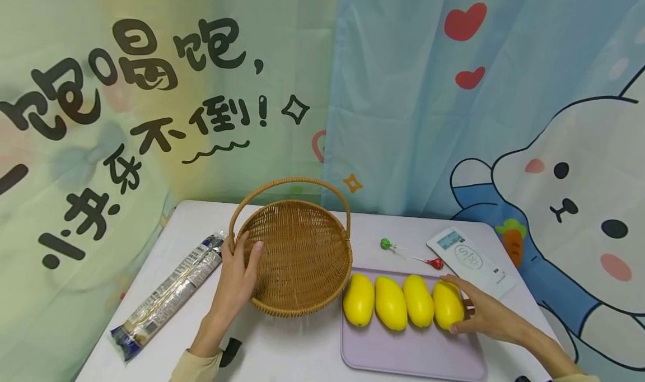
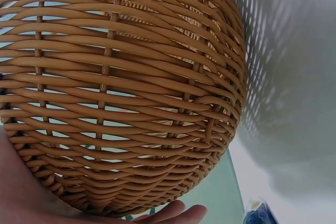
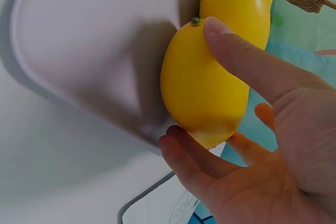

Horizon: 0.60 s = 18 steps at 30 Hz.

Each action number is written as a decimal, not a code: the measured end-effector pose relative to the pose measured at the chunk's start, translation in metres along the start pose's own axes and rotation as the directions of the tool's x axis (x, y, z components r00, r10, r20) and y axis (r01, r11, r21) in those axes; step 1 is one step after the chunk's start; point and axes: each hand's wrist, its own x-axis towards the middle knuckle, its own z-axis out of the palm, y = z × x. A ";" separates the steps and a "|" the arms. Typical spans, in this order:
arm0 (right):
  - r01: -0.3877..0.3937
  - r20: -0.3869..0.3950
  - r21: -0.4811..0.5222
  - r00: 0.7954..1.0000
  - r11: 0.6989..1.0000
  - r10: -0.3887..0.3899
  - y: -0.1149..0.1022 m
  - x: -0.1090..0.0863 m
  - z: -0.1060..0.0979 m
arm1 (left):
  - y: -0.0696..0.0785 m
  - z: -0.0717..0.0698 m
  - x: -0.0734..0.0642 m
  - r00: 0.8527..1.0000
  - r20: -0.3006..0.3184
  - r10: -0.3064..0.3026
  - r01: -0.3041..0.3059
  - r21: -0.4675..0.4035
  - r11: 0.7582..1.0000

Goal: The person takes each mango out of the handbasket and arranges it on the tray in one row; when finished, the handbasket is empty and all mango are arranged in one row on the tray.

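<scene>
A brown wicker basket (image 1: pixel 297 253) with an arched handle stands over the table, its opening tilted toward me. My left hand (image 1: pixel 239 275) grips its left rim beside the foot of the handle. The left wrist view shows the woven outer wall (image 2: pixel 121 98) close up, with fingers along its lower edge. Several yellow mangoes lie in a row on a light purple tray (image 1: pixel 403 351). Around the rightmost mango (image 1: pixel 447 304) curls my right hand (image 1: pixel 486 315), its thumb (image 3: pixel 247 56) on the near stem end and its fingers at the other end.
Left of the basket lies a long silvery packet (image 1: pixel 171 292). Behind the tray are a green lollipop (image 1: pixel 385 243), a red lollipop (image 1: pixel 436 264) and a flat white packet (image 1: pixel 471 261). Printed curtains hang at the table's back edge.
</scene>
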 end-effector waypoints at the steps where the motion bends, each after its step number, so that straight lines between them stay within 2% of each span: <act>1: -0.003 0.000 0.003 1.000 1.000 0.003 0.001 0.000 0.001 | 0.000 0.000 0.000 1.000 -0.001 0.000 0.000 0.001 1.000; 9: 0.006 -0.018 -0.018 1.000 1.000 -0.006 0.000 0.001 0.001 | 0.003 -0.002 -0.002 1.000 -0.020 0.008 -0.008 0.034 0.999; 13: -0.024 -0.037 -0.057 0.999 0.998 0.022 -0.004 0.000 -0.002 | 0.011 -0.004 -0.006 0.996 -0.071 0.061 -0.054 0.092 0.994; 16: -0.042 -0.059 -0.085 0.998 0.996 0.038 -0.010 -0.001 -0.007 | 0.021 -0.006 -0.011 0.979 -0.142 0.144 -0.122 0.152 0.981; 18: -0.046 -0.078 -0.100 0.996 0.994 0.038 -0.017 -0.002 -0.011 | 0.028 -0.007 -0.014 0.958 -0.192 0.214 -0.177 0.193 0.965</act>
